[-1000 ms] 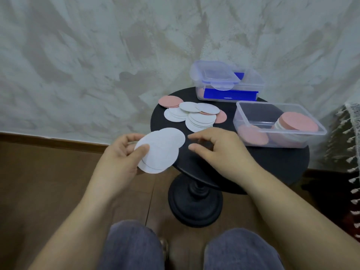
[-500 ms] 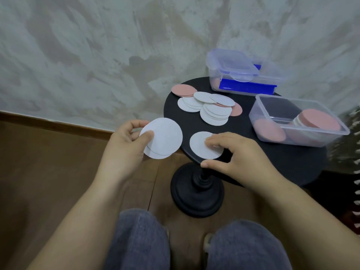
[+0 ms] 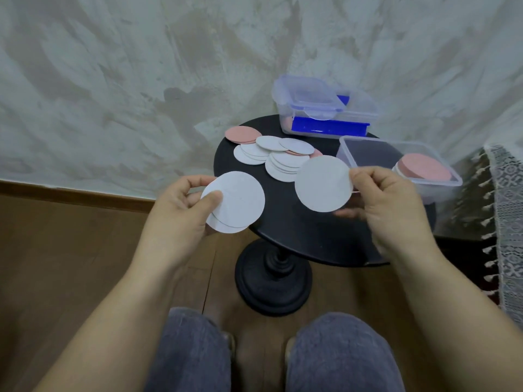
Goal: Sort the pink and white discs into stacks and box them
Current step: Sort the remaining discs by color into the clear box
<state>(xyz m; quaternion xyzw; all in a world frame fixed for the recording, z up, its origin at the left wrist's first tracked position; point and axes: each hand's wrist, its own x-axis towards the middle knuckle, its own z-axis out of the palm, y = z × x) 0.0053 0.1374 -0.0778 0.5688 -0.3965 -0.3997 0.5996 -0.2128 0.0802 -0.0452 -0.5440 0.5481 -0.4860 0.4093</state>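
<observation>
Lifted off the round black table (image 3: 297,236) since half a second back: one white disc (image 3: 322,183), then flat near the front edge under the fingers, now up in the air over the table top, face toward the camera. Pinched at its right rim by the right hand (image 3: 393,205), thumb in front, fingers curled behind. Hand itself higher and farther right than before.

Left hand (image 3: 181,213) as before: clamped on a small stack of white discs (image 3: 235,202), thumb across the front face, fingers behind. Held just off the table's left edge, over the wooden floor (image 3: 70,250). Lower discs peeking out at the bottom of the stack; exact count unclear. Hands apart, each with its own load, the single disc and the stack not touching.

Farther back on the table: loose discs (image 3: 280,161) in an overlapping heap, mostly white, with a pink disc (image 3: 243,134) at the far left end and another pink edge under the whites at the right. Right of the heap, open clear box (image 3: 376,154) holding a pink stack (image 3: 426,169). Behind, against the wall, lidded box (image 3: 325,114), clear with blue parts. Lace cloth (image 3: 509,207) at far right. Knees (image 3: 192,349) in grey trousers along the bottom.
</observation>
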